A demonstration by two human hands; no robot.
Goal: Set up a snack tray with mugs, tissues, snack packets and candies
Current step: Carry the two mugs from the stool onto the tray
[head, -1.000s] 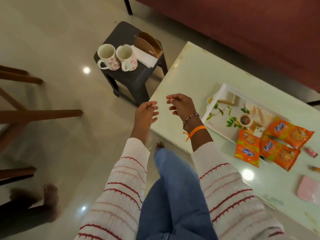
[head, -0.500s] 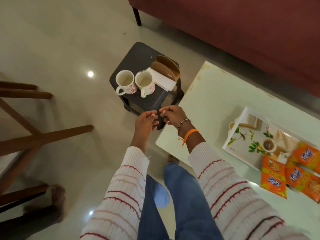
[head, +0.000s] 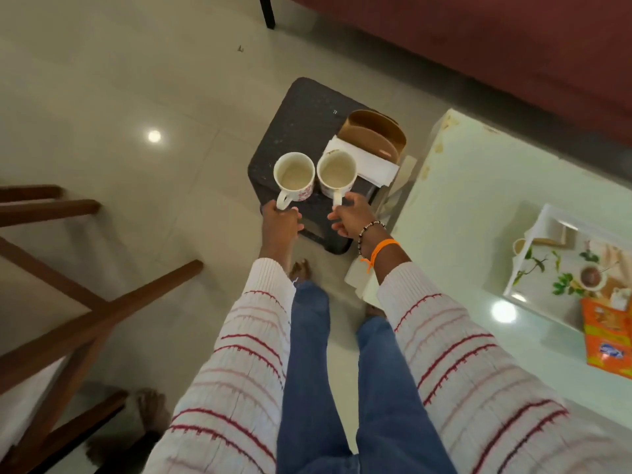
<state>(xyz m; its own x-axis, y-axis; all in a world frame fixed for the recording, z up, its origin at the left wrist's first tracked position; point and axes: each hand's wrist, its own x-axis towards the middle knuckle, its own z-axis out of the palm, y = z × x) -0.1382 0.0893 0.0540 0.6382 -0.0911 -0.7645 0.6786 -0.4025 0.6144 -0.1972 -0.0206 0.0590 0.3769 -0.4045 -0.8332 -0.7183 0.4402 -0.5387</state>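
The left hand (head: 279,224) and right hand (head: 349,216) each curl at a handle of the two mugs: left mug (head: 294,176), right mug (head: 337,173), side by side on the dark stool (head: 304,121); whether either grip has closed, I cannot tell. Tissues (head: 367,160) lie just beside the right mug.

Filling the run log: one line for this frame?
phase: reach mugs | left hand: at left mug handle | right hand: at right mug handle | mugs: on stool | tray: on table
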